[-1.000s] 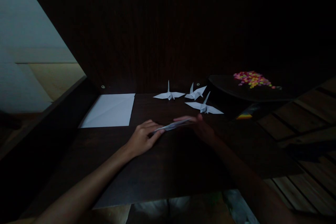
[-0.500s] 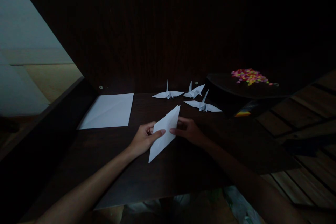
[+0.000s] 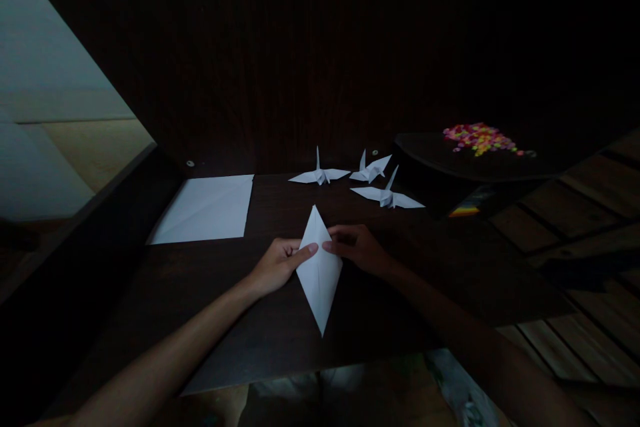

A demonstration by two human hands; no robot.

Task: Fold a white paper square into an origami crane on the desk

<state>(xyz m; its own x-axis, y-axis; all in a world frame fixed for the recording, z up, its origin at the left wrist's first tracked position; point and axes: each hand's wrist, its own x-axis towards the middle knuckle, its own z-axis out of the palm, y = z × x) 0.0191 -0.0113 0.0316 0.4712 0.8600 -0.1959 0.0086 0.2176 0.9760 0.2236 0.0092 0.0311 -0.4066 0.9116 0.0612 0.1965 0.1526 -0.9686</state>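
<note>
A white sheet of paper folded into a long diamond (image 3: 320, 280) is held between both hands above the dark table, one point toward me and the other away. My left hand (image 3: 280, 263) grips its left edge, thumb on top and fingers behind. On the opposite edge my right hand (image 3: 360, 249) pinches the paper the same way, its fingertips partly hidden behind. Beyond the hands stand three white paper cranes: one at the left (image 3: 320, 175), one at the back right (image 3: 371, 170), and one nearer on the right (image 3: 387, 198).
White paper (image 3: 205, 210) lies flat at the left of the table (image 3: 240, 340). A raised dark side board (image 3: 90, 240) borders the left. On a curved dark shelf (image 3: 425, 153) at the right is a pile of small colourful pieces (image 3: 483, 139). Wooden slats (image 3: 575, 347) show at lower right.
The folded paper has turned in my hands from a slanted position to nearly straight, its near point swinging right and toward me. The cranes and flat paper have stayed in place.
</note>
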